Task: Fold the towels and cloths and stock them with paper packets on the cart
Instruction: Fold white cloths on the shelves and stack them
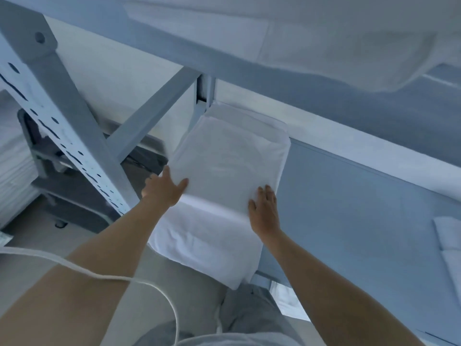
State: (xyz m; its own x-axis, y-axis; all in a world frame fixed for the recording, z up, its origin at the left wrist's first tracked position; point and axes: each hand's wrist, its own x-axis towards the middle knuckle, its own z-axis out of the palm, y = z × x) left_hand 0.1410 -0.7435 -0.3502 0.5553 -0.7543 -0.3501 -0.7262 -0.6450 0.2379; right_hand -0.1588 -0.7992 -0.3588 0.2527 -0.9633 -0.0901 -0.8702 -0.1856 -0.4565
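White cord [139,280] — loops across the left forearm, nearest the camera. Left hand [163,189] — fingers straight and spread, pressed against the near left edge of the folded white cloth [229,166]. Right hand [264,211] — fingers straight, laid flat on the cloth's near right corner. Cloth tops a stack of folded towels [207,248] on the cart shelf [349,208], left end. Beyond: perforated grey upright [62,116]; upper shelf [274,68] overhead.
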